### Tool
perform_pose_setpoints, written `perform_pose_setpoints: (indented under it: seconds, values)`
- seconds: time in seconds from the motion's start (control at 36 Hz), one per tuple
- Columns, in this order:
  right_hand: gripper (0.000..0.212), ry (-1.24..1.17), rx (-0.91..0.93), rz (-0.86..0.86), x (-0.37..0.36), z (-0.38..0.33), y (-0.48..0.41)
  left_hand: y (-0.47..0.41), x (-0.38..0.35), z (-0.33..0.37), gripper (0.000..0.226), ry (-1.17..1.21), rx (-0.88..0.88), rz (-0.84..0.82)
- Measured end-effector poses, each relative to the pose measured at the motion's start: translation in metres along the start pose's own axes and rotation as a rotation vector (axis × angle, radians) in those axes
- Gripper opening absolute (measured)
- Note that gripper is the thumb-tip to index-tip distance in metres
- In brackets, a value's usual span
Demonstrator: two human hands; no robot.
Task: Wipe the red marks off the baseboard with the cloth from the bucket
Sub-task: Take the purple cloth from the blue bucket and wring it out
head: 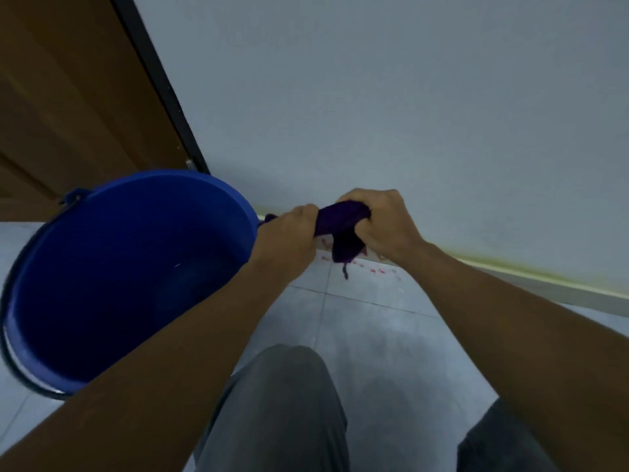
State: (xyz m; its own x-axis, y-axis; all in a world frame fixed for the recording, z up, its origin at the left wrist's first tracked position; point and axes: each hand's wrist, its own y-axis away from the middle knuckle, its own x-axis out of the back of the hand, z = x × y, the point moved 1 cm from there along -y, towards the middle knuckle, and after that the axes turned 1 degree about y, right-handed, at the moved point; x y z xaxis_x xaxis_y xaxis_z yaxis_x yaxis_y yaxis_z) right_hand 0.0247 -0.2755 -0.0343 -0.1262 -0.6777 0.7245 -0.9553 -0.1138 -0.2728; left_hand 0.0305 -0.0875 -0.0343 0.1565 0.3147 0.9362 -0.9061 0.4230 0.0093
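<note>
A dark purple cloth (342, 229) is stretched between both my hands, just right of the blue bucket (85, 267). My left hand (289, 236) is closed on its left end and my right hand (377, 223) on its bunched right end; a loose corner hangs down. Behind and below the cloth, red marks (371, 269) run along the foot of the pale baseboard (510, 272) and onto the floor tile. The cloth and my hands hide part of the marked stretch. Water shows in the bucket's bottom.
A brown door with a dark frame (160, 86) stands at the left, behind the bucket. The grey-white wall (408, 114) fills the back. My knees in grey trousers (282, 403) sit low over the tiled floor (374, 335).
</note>
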Motion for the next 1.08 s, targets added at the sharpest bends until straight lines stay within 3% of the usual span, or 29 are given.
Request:
perform_pose_setpoints:
  seconds: [0.19, 0.31, 0.39, 0.44, 0.5, 0.56, 0.61, 0.69, 0.78, 0.86, 0.97, 1.08]
  values:
    - [0.064, 0.193, -0.063, -0.177, -0.024, 0.066, 0.048, -0.016, -0.09, -0.01, 0.034, -0.03, -0.051, -0.077]
    - [0.074, 0.261, -0.019, -0.142, -0.067, 0.091, 0.082, -0.011, -0.155, -0.039, 0.044, 0.106, -0.113, -0.002]
    - [0.078, 0.329, -0.037, -0.188, -0.109, 0.11, 0.121, 0.008, -0.207, -0.07, 0.039, 0.182, -0.061, -0.078]
    - [0.079, 0.334, -0.086, -0.401, -0.135, 0.12, 0.152, 0.033, -0.243, -0.091, 0.054, 0.147, -0.101, -0.143]
    - [0.069, 0.331, -0.167, -0.722, -0.155, 0.122, 0.181, 0.059, -0.266, -0.112, 0.072, 0.07, -0.125, -0.191]
    - [0.066, 0.365, -0.232, -0.846, -0.173, 0.119, 0.205, 0.078, -0.281, -0.128, 0.075, 0.054, -0.038, -0.244]
    - [0.068, 0.357, -0.255, -0.695, -0.188, 0.118, 0.216, 0.084, -0.295, -0.142, 0.077, 0.064, 0.013, -0.207]
    - [0.06, 0.315, -0.135, -0.494, -0.212, 0.123, 0.209, 0.078, -0.308, -0.152, 0.072, 0.038, 0.031, -0.088]
    - [0.06, 0.336, 0.024, -0.602, -0.235, 0.131, 0.192, 0.065, -0.315, -0.157, 0.059, -0.041, 0.041, -0.038]
    - [0.06, 0.428, 0.169, -0.717, -0.252, 0.144, 0.182, 0.058, -0.324, -0.165, 0.061, -0.095, 0.035, -0.04]
    - [0.06, 0.437, 0.13, -0.624, -0.262, 0.161, 0.167, 0.061, -0.332, -0.171, 0.055, -0.078, 0.03, 0.02]
    - [0.06, 0.462, -0.059, -0.493, -0.274, 0.172, 0.127, 0.059, -0.333, -0.169, 0.058, -0.102, 0.039, 0.041]
